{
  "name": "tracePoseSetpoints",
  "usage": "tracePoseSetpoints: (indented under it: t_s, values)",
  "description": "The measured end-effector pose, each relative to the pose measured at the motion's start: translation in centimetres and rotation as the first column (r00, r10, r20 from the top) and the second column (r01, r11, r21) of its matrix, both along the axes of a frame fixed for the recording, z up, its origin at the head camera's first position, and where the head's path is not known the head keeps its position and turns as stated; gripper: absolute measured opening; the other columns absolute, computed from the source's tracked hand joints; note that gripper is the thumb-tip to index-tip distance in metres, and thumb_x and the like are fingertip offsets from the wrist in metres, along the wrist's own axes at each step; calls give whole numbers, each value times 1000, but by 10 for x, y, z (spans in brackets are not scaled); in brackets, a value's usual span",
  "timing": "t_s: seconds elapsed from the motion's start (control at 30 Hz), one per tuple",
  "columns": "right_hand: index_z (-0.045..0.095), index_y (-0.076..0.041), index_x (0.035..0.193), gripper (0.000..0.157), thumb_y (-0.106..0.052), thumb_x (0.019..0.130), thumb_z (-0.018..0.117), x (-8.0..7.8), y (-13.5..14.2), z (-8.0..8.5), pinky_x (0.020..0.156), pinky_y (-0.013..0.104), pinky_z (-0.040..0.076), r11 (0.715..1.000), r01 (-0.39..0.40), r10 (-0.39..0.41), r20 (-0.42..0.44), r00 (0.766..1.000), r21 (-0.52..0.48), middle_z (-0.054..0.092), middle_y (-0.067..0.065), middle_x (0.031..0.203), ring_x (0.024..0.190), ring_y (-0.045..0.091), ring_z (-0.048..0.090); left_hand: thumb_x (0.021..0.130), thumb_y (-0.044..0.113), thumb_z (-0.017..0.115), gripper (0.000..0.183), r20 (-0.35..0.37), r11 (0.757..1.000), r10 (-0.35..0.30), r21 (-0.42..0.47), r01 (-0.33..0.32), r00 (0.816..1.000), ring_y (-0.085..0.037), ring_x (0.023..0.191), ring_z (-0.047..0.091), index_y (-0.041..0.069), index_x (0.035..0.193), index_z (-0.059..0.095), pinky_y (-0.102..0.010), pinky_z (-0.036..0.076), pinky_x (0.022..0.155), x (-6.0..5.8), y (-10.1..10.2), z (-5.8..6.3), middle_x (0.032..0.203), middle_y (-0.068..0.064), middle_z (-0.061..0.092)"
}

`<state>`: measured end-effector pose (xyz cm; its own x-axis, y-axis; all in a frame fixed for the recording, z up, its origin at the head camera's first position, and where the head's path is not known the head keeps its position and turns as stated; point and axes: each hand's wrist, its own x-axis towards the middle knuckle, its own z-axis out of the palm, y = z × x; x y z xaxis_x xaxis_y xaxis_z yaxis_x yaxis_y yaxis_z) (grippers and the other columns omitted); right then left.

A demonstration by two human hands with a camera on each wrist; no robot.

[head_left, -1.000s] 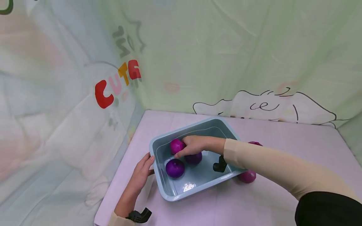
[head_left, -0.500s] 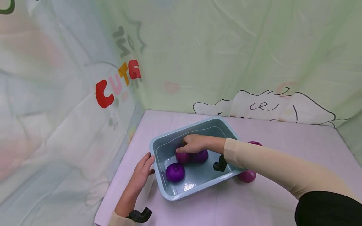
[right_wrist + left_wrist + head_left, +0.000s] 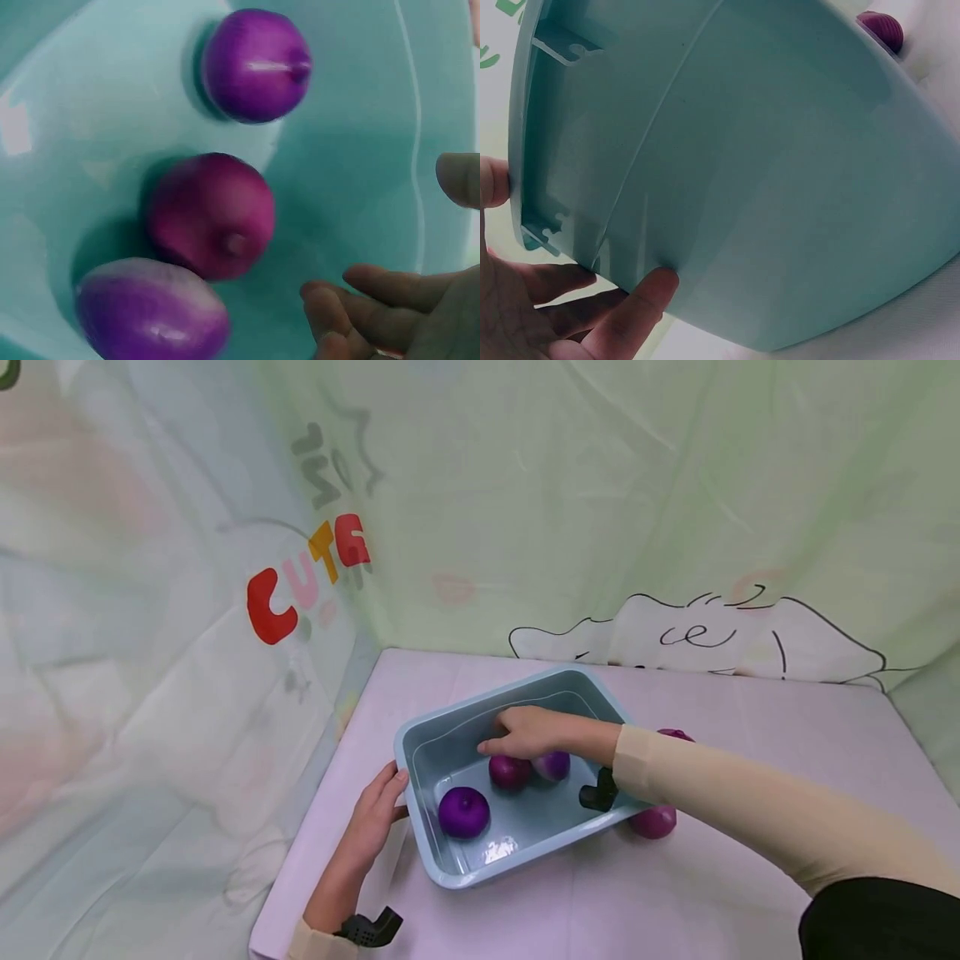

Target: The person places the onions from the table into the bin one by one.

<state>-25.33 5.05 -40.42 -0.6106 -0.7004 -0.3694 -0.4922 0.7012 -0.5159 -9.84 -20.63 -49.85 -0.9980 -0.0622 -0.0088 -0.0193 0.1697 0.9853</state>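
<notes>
Fingers of our right hand (image 3: 528, 732) have released the magenta onion (image 3: 510, 774), which looks set down inside the tub (image 3: 542, 817) beside 2 purple onions (image 3: 463, 812), while our left hand (image 3: 375, 814) grips the tub's rim.

A pale lilac table (image 3: 615, 902) with a smooth, cloth-like top carries a light-blue plastic basin (image 3: 540, 818), set at a slant. Just beside its right end lie a magenta onion (image 3: 654, 823) and, farther back, another onion (image 3: 677, 734), mostly hidden.
</notes>
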Motion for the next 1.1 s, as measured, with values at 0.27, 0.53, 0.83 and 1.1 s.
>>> tracePoseSetpoints:
  t_s: [0.27, 0.53, 0.83, 1.1]
  values:
    - [55, 3, 145, 71, -54, 102, 57, 6, 19, 35, 108, 49, 45, 990, 47, -46, 11, 999, -135, 59, 16, 142, 130, 31, 56, 111, 42, 44, 55, -11, 1000, -10, -2, 10, 1000, -38, 132, 55, 10, 155, 47, -59, 53, 95, 1, -2, 0, 149, -15, 55]
    - [53, -3, 148, 67, -53, 103, 59, 5, 49, 77, 107, 51, 46, 960, 127, -132, -3, 991, -249, 58, 13, 143, 130, 33, 55, 111, 45, 44, 55, -8, 1000, -11, -5, 11, 1000, -35, 133, 54, 13, 156, 48, -60, 53, 96, 0, -3, -2, 150, -11, 55]
    - [48, -4, 153, 66, -45, 103, 62, 9, 121, 93, 111, 66, 33, 951, 143, -247, -399, 883, -273, 51, 19, 151, 140, 41, 44, 111, 44, 44, 54, -11, 1000, -8, -12, 8, 1000, -33, 136, 51, 15, 156, 47, -59, 53, 96, -1, -3, 0, 152, -9, 53]
    - [42, 0, 155, 79, -52, 100, 63, 1, 185, 61, 101, 88, -1, 957, 283, -274, -503, 820, -59, 36, 33, 156, 144, 57, 24, 111, 44, 43, 54, -1, 1000, -19, -1, 19, 1000, -33, 138, 49, 15, 157, 47, -61, 52, 96, -1, -3, -2, 154, -9, 51]
